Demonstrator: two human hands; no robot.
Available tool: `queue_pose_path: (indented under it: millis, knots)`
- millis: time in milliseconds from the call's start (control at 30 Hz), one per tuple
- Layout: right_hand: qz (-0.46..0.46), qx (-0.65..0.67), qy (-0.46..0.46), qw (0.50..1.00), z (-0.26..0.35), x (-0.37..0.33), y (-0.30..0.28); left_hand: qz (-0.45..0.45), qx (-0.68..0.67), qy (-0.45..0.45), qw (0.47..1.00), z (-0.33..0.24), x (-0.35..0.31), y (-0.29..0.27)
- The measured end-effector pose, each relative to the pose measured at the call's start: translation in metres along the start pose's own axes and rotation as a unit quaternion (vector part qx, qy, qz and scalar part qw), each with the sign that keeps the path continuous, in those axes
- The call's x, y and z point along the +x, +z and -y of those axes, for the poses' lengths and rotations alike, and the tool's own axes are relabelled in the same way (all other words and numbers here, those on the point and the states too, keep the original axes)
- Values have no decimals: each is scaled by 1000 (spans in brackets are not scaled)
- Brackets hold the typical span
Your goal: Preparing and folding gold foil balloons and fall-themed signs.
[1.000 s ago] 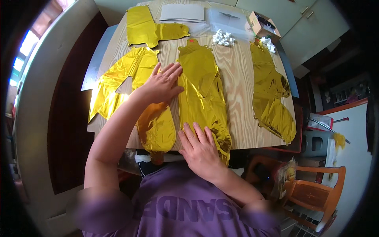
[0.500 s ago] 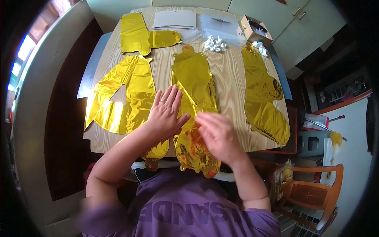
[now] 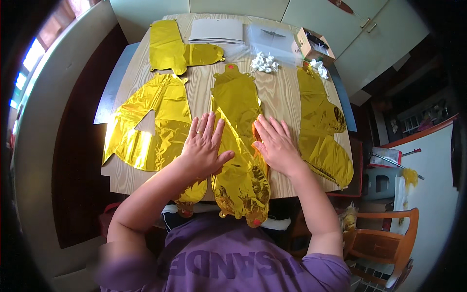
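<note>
A flat gold foil balloon [image 3: 236, 92] lies lengthwise in front of me, with a diagonal fold across it and red dots at both ends. Its near end hangs over the table edge. My left hand [image 3: 205, 146] rests open, fingers stretched, along its left side. On its right side my right hand [image 3: 278, 146] lies flat too, fingers forward. A letter-shaped gold foil balloon [image 3: 170, 126] with a triangular gap spreads to the left; my left forearm covers part of it. Behind it is an L-shaped gold balloon [image 3: 168, 48]. Another gold balloon [image 3: 318, 141] lies at the right.
Toward the back of the wooden table [image 3: 197, 90] are a stack of pale sheets [image 3: 216, 31], clear plastic bags [image 3: 272, 41], a white bundle [image 3: 264, 63] and a small box [image 3: 315, 46] of items. A wooden chair [image 3: 379, 238] stands at the right.
My right hand has moved off the middle of the balloon, forward and right, to its right edge. My left hand stays nearly in place. The view has shifted slightly.
</note>
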State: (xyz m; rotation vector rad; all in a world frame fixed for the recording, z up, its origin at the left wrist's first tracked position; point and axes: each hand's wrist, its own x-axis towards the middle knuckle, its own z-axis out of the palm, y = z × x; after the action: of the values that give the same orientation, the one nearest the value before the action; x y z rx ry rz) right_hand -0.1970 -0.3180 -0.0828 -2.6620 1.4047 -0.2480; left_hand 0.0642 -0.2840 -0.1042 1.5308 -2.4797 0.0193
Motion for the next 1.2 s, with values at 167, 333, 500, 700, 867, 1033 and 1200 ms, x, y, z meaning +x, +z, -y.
queue_pose_path:
  millis: [167,333,500,700,867,1033,1200]
  knots:
    - [9,-15,-1,1000,-1,1,-4,0,1,-1,1000,-2,0,0]
    - [7,56,-4,998,-16,15,-1,-15,3,7,1000,0,0,2]
    - [13,38,-13,999,-19,16,6,-23,-7,7,1000,0,0,3]
    - [19,50,-4,999,-10,1,-5,-12,-16,1,1000,0,-1,2]
    - [57,27,-6,998,-1,-25,-10,7,-20,-8,1000,0,0,0]
    - [46,1,-10,999,3,-30,-9,7,-13,1,1000,-13,13,-27]
    - [28,-30,-12,999,2,-29,0,-7,-125,166,978,-33,59,-30]
